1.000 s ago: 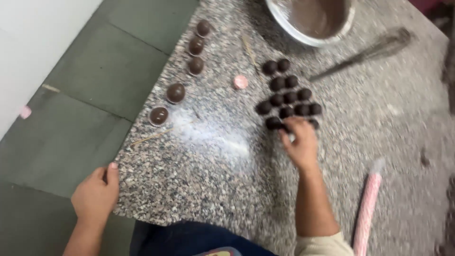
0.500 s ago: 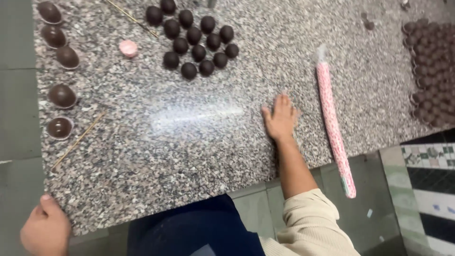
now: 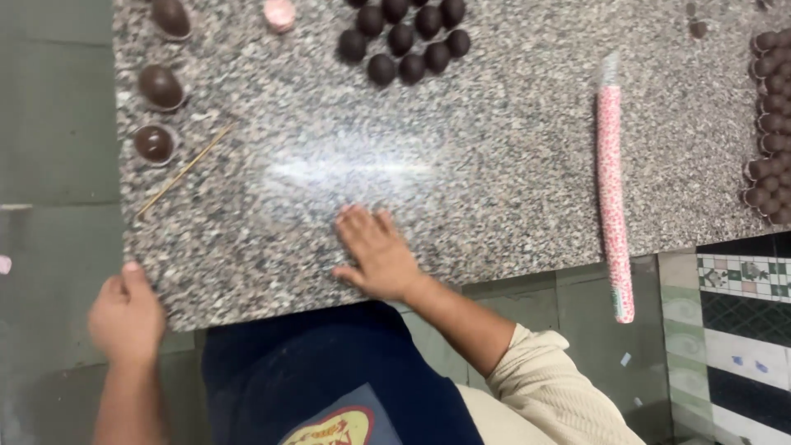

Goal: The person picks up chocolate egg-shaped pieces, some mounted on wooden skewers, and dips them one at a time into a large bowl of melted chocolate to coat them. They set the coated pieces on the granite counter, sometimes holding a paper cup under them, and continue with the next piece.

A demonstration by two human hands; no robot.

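Hands first: the right hand (image 3: 379, 257) lies flat, palm down, on the speckled granite counter (image 3: 511, 181) near its front edge, fingers spread and stretched out, holding nothing at all, while the left hand (image 3: 124, 315) sits at the counter's front left corner, fingers curled over the edge with the thumb on top, gripping the stone and nothing else. As for how far the work stands, a tight cluster of dark chocolate balls (image 3: 408, 37) sits at the far middle of the counter, well apart from the right hand, rounded and neatly packed, so these look finished in shape. Down the left side runs a line of dark chocolate half-shells (image 3: 156, 115), one of them open side up, with a thin wooden skewer (image 3: 185, 169) lying slantwise just beside the nearest. A small pink paper cup (image 3: 280, 12) rests at the far edge between shells and balls. Off to the right a long pink patterned roll (image 3: 611, 189) lies across the counter, its near end jutting past the front edge, and by the look of it untouched. At the far right edge a big batch of lighter brown balls (image 3: 770, 124) is massed together. Judging from this, shaping is largely done and any wrapping or cupping is yet to begin, with only one cup in sight
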